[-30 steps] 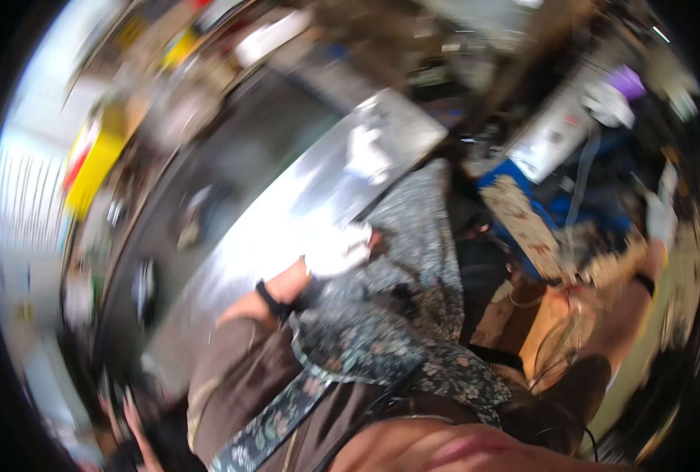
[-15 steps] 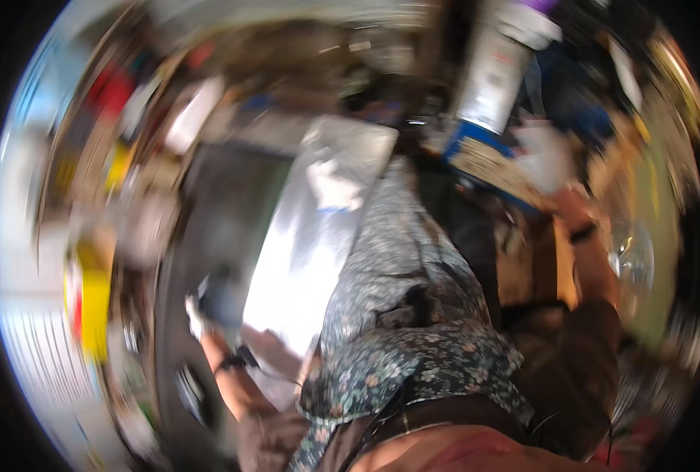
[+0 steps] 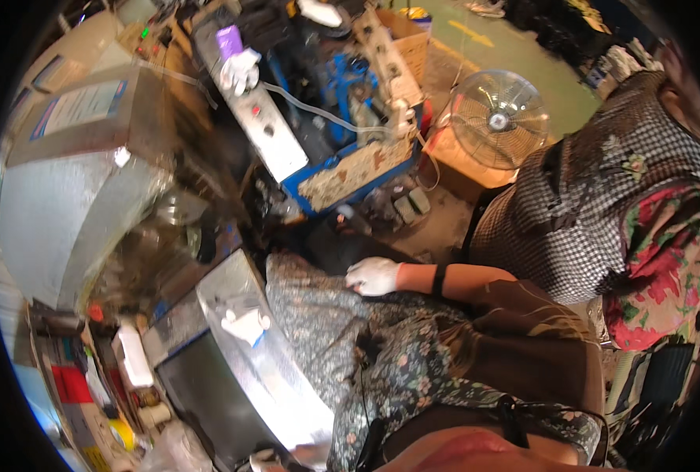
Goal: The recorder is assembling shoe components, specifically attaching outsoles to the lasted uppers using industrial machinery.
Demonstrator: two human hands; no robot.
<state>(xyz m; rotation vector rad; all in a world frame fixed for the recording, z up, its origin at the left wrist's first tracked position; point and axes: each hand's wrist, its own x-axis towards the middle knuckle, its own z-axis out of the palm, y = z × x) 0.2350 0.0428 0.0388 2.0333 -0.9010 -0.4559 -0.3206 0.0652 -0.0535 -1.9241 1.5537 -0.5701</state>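
My right hand (image 3: 373, 277), in a white glove, rests over the floral apron (image 3: 401, 346) near my knee. Its fingers are curled in, and what they may hold is hidden. A dark band circles that wrist. Only a small bit of what looks like my left hand (image 3: 265, 459) shows at the lower edge, beside a shiny metal sheet or tray (image 3: 275, 385); its fingers cannot be made out. On that metal surface lies a crumpled white glove or cloth (image 3: 245, 324). Left of it is a dark flat panel (image 3: 212, 401).
A blue machine (image 3: 358, 177) stands ahead, a white glove (image 3: 241, 72) and purple packet (image 3: 229, 41) on its metal top. A round fan (image 3: 498, 120) sits beyond to the right. A co-worker in a checked garment (image 3: 562, 212) is close at right. Shelves (image 3: 75, 377) hold items at left.
The view has swung right, bringing the fan and co-worker into sight. My right hand has come from beside the blue machine to my lap; my left hand has dropped to the lower edge.
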